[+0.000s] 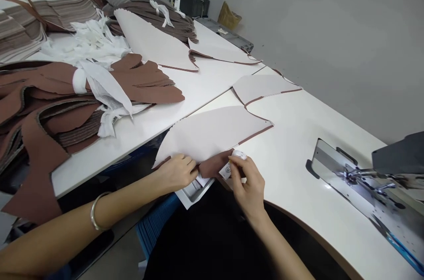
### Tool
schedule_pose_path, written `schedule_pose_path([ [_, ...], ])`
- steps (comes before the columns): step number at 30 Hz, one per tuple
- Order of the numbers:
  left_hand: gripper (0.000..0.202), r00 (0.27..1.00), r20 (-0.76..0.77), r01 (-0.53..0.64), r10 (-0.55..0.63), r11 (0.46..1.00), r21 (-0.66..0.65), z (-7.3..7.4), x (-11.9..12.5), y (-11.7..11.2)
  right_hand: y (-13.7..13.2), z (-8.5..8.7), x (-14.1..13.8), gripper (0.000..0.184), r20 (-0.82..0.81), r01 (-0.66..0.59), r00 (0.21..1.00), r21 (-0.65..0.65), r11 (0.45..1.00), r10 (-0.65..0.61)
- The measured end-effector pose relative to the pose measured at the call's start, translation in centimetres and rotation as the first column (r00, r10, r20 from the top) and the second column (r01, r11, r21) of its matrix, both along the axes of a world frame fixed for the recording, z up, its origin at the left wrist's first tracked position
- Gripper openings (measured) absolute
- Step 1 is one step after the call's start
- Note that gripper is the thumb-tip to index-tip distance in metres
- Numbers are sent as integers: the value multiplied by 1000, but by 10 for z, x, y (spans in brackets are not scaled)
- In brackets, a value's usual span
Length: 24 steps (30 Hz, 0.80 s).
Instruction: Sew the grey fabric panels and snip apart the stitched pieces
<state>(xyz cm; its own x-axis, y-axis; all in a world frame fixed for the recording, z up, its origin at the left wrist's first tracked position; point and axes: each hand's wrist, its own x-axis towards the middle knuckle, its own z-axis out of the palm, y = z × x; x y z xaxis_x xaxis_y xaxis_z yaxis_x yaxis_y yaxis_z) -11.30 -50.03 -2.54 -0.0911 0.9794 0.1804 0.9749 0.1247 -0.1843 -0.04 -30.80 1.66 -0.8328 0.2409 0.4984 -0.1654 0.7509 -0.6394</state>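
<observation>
A cut fabric piece (212, 134), pale on its upper face and brown underneath, lies at the near edge of the white table (298, 147). My left hand (177, 173) pinches its folded brown corner (213, 166), fingers closed. My right hand (248, 183) holds a small white label (228, 169) against that same corner, fingers pinched; one fingertip is wrapped in white tape. A silver bangle sits on my left wrist.
A sewing machine (391, 169) with a lit needle plate stands at the right. Another cut piece (261, 86) lies behind. Stacks of brown and pale fabric pieces (66, 103) and white strips (89, 39) cover the left table. A grey wall runs behind.
</observation>
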Motion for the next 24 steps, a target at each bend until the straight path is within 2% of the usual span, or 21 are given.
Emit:
schedule_pose_path([
  [5,13,999,49,15,-15,1000,-2,-1,-1,2,14,-3,-1,18,142,-29,989,-96,995,42],
  [9,12,994,107,-31,27,999,34,5,-4,0,30,-6,3,28,264,47,964,-135,990,-9],
  [11,12,985,156,-82,73,995,52,9,-7,0,40,-6,3,33,318,105,945,-58,993,-81],
  [14,18,975,206,-98,83,993,63,12,-12,2,55,-5,2,34,334,158,919,178,971,-211],
  [16,23,972,221,-94,75,993,73,12,-16,5,60,-4,2,32,282,187,914,348,919,-293],
  [19,28,964,251,-104,82,992,74,13,-19,9,54,0,11,28,70,270,931,529,805,-358],
  [20,28,962,262,-105,83,992,69,14,-20,10,48,1,17,26,-23,300,938,552,778,-345],
  [22,29,960,270,-99,77,993,68,14,-21,10,28,0,33,24,-163,289,957,570,769,-239],
  [24,28,960,271,-98,75,992,75,14,-21,10,3,-6,46,24,-139,141,988,608,781,-70],
])
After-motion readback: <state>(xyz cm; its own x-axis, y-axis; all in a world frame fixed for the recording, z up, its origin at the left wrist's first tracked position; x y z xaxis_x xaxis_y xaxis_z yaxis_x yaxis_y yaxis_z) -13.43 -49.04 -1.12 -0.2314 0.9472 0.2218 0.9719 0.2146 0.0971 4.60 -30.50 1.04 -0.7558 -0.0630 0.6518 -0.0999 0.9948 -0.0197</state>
